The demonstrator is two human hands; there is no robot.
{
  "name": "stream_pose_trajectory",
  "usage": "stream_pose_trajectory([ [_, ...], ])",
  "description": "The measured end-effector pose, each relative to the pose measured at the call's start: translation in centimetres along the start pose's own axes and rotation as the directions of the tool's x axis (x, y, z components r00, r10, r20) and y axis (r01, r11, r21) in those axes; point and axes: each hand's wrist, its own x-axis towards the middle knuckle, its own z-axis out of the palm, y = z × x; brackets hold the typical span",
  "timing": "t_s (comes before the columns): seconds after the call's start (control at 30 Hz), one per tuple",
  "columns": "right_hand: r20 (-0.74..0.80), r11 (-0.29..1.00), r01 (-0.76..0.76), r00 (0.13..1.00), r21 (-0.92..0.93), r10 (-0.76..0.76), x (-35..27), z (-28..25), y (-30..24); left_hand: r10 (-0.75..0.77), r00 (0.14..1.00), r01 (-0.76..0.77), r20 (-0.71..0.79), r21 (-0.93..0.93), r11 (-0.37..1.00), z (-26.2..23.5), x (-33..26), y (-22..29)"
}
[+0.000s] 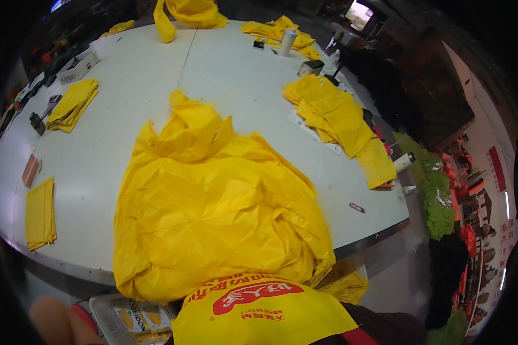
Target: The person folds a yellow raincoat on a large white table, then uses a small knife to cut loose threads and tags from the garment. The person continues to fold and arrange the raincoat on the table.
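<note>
A crumpled yellow hooded raincoat (pixel 213 195) lies spread across the near side of the white table (pixel 126 75). Its hood (pixel 193 129) points away from me, and its lower part meets the yellow printed apron (pixel 265 319) on my body. My left hand (pixel 63 323) shows only as a blurred patch of skin at the lower left corner, beside a light plastic basket (pixel 106 322) and apart from the raincoat. Its fingers cannot be made out clearly. My right hand does not show; a dark sleeve (pixel 380 322) is at the lower right.
Folded yellow fabric lies in stacks at the left (pixel 73 104), near left (pixel 40 213) and right (pixel 334 112). A white bottle (pixel 288 42) stands at the far right. Small thread snips (pixel 357 207) lie near the right edge. Green fabric (pixel 434 190) is heaped beyond it.
</note>
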Motion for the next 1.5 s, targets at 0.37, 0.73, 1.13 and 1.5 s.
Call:
stream_pose_trajectory([
  [0.37, -0.183, 0.955, 0.041, 0.978, -0.293, -0.098, 21.4, 5.8, 5.8, 0.157, 0.950, -0.091, 0.271, -0.241, 0.966, 5.2, 3.1, 3.8],
  [0.73, 0.125, 0.956, -0.259, 0.953, -0.142, 0.276, 2.0, 7.2, 16.5, 0.214, 0.928, -0.117, 0.306, -0.305, 0.945, 4.7, 3.2, 4.9],
  [1.13, 0.870, 0.876, -0.482, 0.419, -0.028, 0.259, -8.9, 6.9, 11.6, 0.260, 0.920, -0.146, 0.293, -0.361, 0.921, 4.3, 4.4, 5.0],
  [1.5, -0.118, 0.260, 0.946, 0.241, -0.191, -0.963, 0.6, 1.8, -19.4, 0.292, 0.923, -0.174, 0.250, -0.405, 0.898, 3.5, 4.8, 5.3],
])
